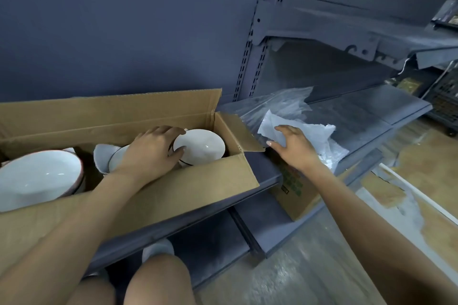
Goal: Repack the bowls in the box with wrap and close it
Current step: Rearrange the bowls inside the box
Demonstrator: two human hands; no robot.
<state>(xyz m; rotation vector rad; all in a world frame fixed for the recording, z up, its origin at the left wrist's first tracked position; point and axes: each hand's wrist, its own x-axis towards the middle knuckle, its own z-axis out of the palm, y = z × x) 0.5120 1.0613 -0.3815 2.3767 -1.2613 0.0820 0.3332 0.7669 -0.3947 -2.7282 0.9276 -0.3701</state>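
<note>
An open cardboard box (188, 188) lies on a low grey shelf, its flaps standing out. Inside, at the right end, sits a white bowl (203, 147) with a dark rim; my left hand (153, 148) grips its left edge, thumb and fingers curled round the rim. A large white bowl (37, 178) fills the box's left end, and another white bowl (109, 158) lies partly hidden behind my left wrist. To the right of the box, my right hand (292, 145) rests with spread fingers on a heap of white wrapping paper (314, 136) and clear plastic wrap (280, 104).
The grey shelf (359, 116) carries on to the right, with slotted uprights (250, 52) behind it. A smaller printed carton (295, 190) stands under the shelf edge by my right forearm. My knees and a white shoe are at the bottom. Worn floor lies at the right.
</note>
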